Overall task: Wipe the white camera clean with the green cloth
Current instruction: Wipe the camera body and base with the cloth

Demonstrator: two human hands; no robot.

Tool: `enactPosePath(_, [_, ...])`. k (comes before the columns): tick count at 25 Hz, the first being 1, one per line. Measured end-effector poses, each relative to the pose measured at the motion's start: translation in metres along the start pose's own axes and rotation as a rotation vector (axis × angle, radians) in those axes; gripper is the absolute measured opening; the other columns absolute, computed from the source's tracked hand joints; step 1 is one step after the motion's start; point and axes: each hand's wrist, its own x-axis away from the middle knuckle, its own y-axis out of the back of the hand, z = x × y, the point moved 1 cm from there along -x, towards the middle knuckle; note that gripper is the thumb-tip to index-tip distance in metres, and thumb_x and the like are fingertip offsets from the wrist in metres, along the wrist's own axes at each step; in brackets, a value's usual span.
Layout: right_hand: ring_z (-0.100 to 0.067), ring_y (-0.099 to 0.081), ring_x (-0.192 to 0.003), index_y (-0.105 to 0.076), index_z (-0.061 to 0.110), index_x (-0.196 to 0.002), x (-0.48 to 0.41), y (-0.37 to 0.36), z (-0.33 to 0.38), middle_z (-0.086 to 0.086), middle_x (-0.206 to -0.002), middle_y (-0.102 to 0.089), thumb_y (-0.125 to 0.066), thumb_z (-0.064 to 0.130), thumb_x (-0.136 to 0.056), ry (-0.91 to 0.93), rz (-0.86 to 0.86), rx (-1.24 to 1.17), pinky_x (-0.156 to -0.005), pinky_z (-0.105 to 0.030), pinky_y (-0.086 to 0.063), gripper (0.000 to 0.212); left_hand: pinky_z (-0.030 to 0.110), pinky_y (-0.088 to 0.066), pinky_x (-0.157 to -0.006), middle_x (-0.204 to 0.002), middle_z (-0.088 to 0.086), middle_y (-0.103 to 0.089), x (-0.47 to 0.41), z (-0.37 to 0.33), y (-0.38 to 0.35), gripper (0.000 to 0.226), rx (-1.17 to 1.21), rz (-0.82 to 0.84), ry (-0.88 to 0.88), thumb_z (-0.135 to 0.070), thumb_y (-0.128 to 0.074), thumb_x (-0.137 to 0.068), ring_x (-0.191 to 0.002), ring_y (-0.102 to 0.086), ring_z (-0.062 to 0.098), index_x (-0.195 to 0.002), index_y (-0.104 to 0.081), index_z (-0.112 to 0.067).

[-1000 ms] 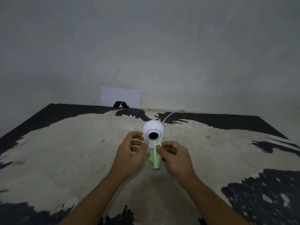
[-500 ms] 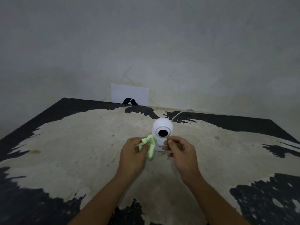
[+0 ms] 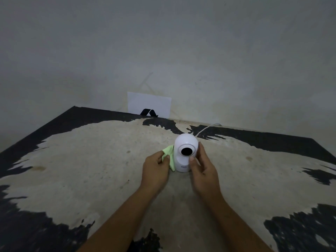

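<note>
The left hand point(image 3: 155, 171) pinches the soft green cloth point(image 3: 169, 155) against the round white plastic camera point(image 3: 185, 153). The right hand point(image 3: 201, 170) grips its other side. Rub gently and hold it steady.

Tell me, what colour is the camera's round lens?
Black lens, ringed by white body; head view.

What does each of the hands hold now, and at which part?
The left hand pinches the green cloth near its middle. The right hand grips the white camera by its right side.
</note>
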Motion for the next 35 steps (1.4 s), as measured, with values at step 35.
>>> enactPosePath(35, [-0.002, -0.048, -0.111, -0.027, 0.019, -0.144, 0.006, 0.002, 0.011, 0.011, -0.126, -0.048, -0.048, 0.021, -0.095, 0.042, -0.02, 0.119, -0.095, -0.016, -0.04, 0.054, 0.005, -0.049, -0.077, -0.113, 0.0, -0.07, -0.004, -0.029, -0.013, 0.035, 0.031, -0.086, -0.282, -0.025, -0.055, -0.093, -0.088, -0.065, 0.0, -0.126, -0.057, -0.016])
